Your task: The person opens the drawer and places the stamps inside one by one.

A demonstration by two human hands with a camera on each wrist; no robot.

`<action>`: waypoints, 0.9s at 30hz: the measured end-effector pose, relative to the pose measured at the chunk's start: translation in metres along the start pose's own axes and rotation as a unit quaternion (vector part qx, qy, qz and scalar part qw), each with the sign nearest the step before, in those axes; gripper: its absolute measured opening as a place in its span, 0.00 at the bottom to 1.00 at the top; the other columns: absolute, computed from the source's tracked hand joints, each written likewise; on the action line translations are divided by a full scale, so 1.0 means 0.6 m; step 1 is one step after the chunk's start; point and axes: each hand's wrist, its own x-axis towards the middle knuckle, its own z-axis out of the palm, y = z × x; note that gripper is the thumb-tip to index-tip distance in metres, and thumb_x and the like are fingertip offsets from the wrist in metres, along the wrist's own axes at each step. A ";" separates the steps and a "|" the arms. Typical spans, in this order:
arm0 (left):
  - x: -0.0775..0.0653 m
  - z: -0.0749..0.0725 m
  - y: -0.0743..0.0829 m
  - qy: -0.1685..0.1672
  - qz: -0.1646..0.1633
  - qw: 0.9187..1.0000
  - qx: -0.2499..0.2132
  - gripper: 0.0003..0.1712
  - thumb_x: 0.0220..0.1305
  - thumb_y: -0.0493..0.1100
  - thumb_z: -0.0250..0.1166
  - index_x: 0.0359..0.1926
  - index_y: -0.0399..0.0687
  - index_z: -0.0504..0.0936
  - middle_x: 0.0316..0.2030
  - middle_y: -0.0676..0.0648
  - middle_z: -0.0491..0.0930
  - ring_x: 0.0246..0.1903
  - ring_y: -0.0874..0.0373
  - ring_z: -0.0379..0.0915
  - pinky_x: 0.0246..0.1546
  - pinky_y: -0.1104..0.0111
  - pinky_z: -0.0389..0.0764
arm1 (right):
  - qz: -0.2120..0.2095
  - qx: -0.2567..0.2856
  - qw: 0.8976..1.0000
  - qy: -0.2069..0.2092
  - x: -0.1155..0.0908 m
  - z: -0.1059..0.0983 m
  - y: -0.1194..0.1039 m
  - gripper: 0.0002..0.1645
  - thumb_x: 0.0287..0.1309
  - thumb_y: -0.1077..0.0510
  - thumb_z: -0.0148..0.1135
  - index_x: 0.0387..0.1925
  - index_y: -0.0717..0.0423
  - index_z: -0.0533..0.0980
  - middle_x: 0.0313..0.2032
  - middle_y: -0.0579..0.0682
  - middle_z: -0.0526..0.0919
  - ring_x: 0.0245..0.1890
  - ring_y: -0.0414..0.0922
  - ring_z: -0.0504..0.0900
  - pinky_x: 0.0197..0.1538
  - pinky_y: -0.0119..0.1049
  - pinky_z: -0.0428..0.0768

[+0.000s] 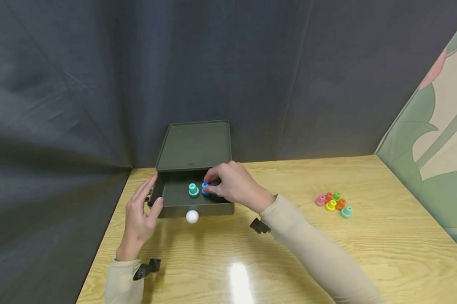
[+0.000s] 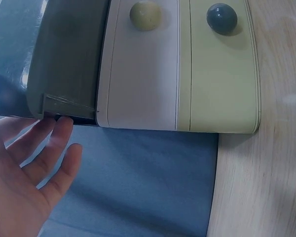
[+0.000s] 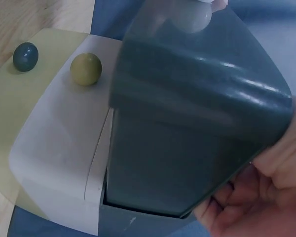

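Note:
In the head view my right hand reaches into a pulled-out dark drawer, thumb and fingertips pinching a small blue stepped peg. Just left of it, a teal peg stands upright in the drawer. My left hand is at the drawer's left side with its fingers extended and thumb apart. The left wrist view has those fingers right at the drawer's side wall. Seen from the right wrist, the drawer front hides the pegs, and part of my right hand shows beyond it.
A white knob sticks out from the drawer front. Below are a white drawer and a pale green one, each with a round knob. The cabinet's dark top backs toward a curtain. Several coloured pegs stand on the table's right.

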 end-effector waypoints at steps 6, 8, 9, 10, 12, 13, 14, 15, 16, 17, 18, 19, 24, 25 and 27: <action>-0.001 0.002 -0.001 -0.003 -0.002 1.000 0.001 0.36 0.65 0.36 0.61 0.75 0.41 0.74 0.71 0.32 0.76 0.67 0.33 0.73 0.68 0.87 0.62 | 0.009 -0.004 1.000 0.011 -0.003 0.004 -0.002 0.09 0.60 0.50 0.80 0.39 0.49 0.91 0.38 0.43 0.94 0.38 0.40 0.91 0.42 0.36 0.84; -0.001 0.002 -0.001 -0.002 -0.001 1.000 0.001 0.36 0.65 0.36 0.61 0.75 0.41 0.74 0.70 0.32 0.76 0.67 0.34 0.73 0.68 0.86 0.62 | 0.010 0.000 1.000 0.013 -0.004 0.005 -0.003 0.10 0.60 0.50 0.79 0.40 0.50 0.91 0.38 0.44 0.94 0.38 0.40 0.91 0.43 0.37 0.85; -0.001 0.002 -0.001 -0.002 0.000 1.000 0.001 0.36 0.65 0.36 0.61 0.75 0.40 0.74 0.70 0.32 0.76 0.67 0.34 0.73 0.68 0.86 0.62 | 0.010 0.002 1.000 0.014 -0.004 0.005 -0.003 0.10 0.60 0.50 0.79 0.40 0.50 0.91 0.39 0.44 0.94 0.38 0.40 0.92 0.44 0.37 0.85; 0.000 0.002 -0.001 -0.002 0.001 1.000 0.000 0.36 0.65 0.36 0.61 0.75 0.40 0.74 0.70 0.32 0.76 0.67 0.34 0.73 0.68 0.86 0.62 | 0.010 0.006 1.000 0.015 -0.005 0.005 -0.003 0.11 0.60 0.50 0.79 0.41 0.51 0.91 0.39 0.44 0.94 0.39 0.40 0.92 0.44 0.37 0.86; 0.001 0.003 -0.001 -0.002 0.002 1.000 0.000 0.36 0.65 0.36 0.61 0.75 0.40 0.74 0.70 0.32 0.76 0.67 0.34 0.72 0.68 0.86 0.62 | 0.008 0.018 1.000 0.019 -0.005 0.005 -0.001 0.12 0.60 0.50 0.80 0.42 0.52 0.91 0.39 0.45 0.94 0.39 0.41 0.92 0.46 0.37 0.86; 0.001 0.003 -0.002 -0.002 0.002 1.000 -0.001 0.36 0.65 0.36 0.61 0.75 0.40 0.74 0.70 0.32 0.76 0.67 0.35 0.72 0.68 0.86 0.62 | 0.006 0.026 0.999 0.021 -0.006 0.005 0.000 0.12 0.60 0.50 0.79 0.42 0.52 0.91 0.40 0.45 0.94 0.40 0.41 0.92 0.46 0.37 0.86; 0.002 0.003 -0.002 -0.001 0.002 1.000 -0.001 0.36 0.65 0.36 0.61 0.75 0.40 0.74 0.70 0.32 0.76 0.67 0.35 0.72 0.68 0.86 0.63 | 0.002 0.036 0.999 0.025 -0.007 0.006 0.002 0.13 0.60 0.51 0.79 0.43 0.53 0.91 0.40 0.46 0.94 0.40 0.41 0.92 0.47 0.37 0.87; 0.002 0.003 -0.002 -0.001 0.002 1.000 -0.001 0.36 0.65 0.36 0.61 0.75 0.40 0.74 0.70 0.32 0.76 0.67 0.35 0.73 0.68 0.86 0.63 | -0.002 0.047 0.998 0.030 -0.007 0.006 0.005 0.14 0.61 0.51 0.79 0.44 0.53 0.91 0.40 0.46 0.94 0.40 0.41 0.91 0.47 0.37 0.87; 0.002 0.003 -0.002 -0.001 0.002 1.000 -0.001 0.36 0.65 0.36 0.61 0.75 0.40 0.74 0.70 0.32 0.76 0.67 0.35 0.72 0.68 0.86 0.63 | -0.007 0.059 0.998 0.037 -0.008 0.006 0.007 0.14 0.60 0.51 0.79 0.44 0.54 0.90 0.40 0.47 0.94 0.40 0.41 0.91 0.47 0.36 0.87; 0.002 0.003 -0.002 0.000 0.002 1.000 0.000 0.35 0.65 0.36 0.61 0.75 0.40 0.74 0.70 0.33 0.76 0.67 0.36 0.73 0.68 0.86 0.63 | -0.013 0.072 0.996 0.044 -0.010 0.007 0.010 0.15 0.61 0.51 0.79 0.45 0.54 0.90 0.40 0.47 0.94 0.39 0.41 0.91 0.46 0.36 0.86; 0.001 0.003 -0.003 0.000 0.001 1.000 0.001 0.36 0.65 0.36 0.61 0.75 0.40 0.74 0.70 0.33 0.77 0.67 0.36 0.73 0.68 0.86 0.63 | -0.019 0.083 0.995 0.053 -0.012 0.007 0.013 0.15 0.61 0.51 0.79 0.45 0.55 0.90 0.40 0.47 0.94 0.39 0.40 0.90 0.46 0.35 0.86; 0.001 0.003 -0.003 0.000 0.001 1.000 0.001 0.35 0.65 0.36 0.61 0.75 0.40 0.74 0.70 0.33 0.76 0.67 0.36 0.73 0.68 0.86 0.63 | -0.025 0.098 0.993 0.063 -0.014 0.008 0.017 0.15 0.61 0.51 0.79 0.46 0.55 0.90 0.40 0.48 0.94 0.39 0.41 0.90 0.46 0.35 0.86; 0.001 0.004 -0.002 0.000 0.000 1.000 0.000 0.35 0.65 0.36 0.61 0.75 0.39 0.74 0.71 0.33 0.76 0.67 0.36 0.73 0.68 0.86 0.63 | -0.053 0.158 0.979 0.118 -0.032 0.012 0.034 0.15 0.60 0.55 0.80 0.47 0.56 0.90 0.44 0.50 0.94 0.42 0.44 0.90 0.50 0.39 0.86; 0.001 0.004 -0.002 0.000 0.000 1.000 -0.001 0.35 0.65 0.35 0.61 0.75 0.39 0.74 0.71 0.33 0.76 0.67 0.36 0.73 0.68 0.86 0.62 | -0.058 0.166 0.976 0.129 -0.037 0.013 0.037 0.15 0.59 0.56 0.80 0.47 0.56 0.90 0.45 0.51 0.94 0.44 0.45 0.90 0.52 0.40 0.86; 0.002 0.004 -0.002 0.000 0.001 1.000 -0.002 0.35 0.66 0.35 0.61 0.75 0.40 0.74 0.71 0.33 0.76 0.67 0.36 0.72 0.68 0.86 0.62 | -0.070 0.174 0.970 0.155 -0.046 0.014 0.043 0.15 0.59 0.57 0.80 0.48 0.56 0.90 0.47 0.50 0.93 0.49 0.46 0.91 0.56 0.43 0.86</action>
